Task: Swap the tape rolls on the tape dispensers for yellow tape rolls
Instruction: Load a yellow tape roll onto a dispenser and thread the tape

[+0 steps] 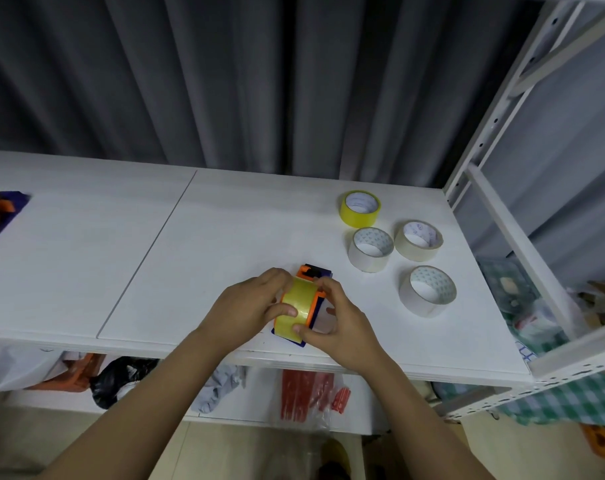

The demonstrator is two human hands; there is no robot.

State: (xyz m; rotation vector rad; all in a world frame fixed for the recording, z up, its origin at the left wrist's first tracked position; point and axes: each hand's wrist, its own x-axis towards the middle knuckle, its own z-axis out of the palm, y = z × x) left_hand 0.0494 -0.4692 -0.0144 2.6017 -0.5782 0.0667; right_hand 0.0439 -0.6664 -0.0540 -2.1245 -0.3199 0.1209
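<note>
Yellow tape roll [297, 304] sits in the orange-and-blue dispenser [313, 299] near the front edge of the white table [204, 244]. Left hand [251, 306] grips it at 9 o'clock, thumb curled on the tape face. Right hand [339, 318] pinches roll and frame at 3 o'clock. Three pale rolls [370, 249] at 2 o'clock; spare yellow roll [360, 208] just behind them.

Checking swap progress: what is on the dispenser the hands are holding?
A yellow tape roll sits on the orange and blue dispenser, gripped by the left hand and right hand. The hub is covered.
</note>
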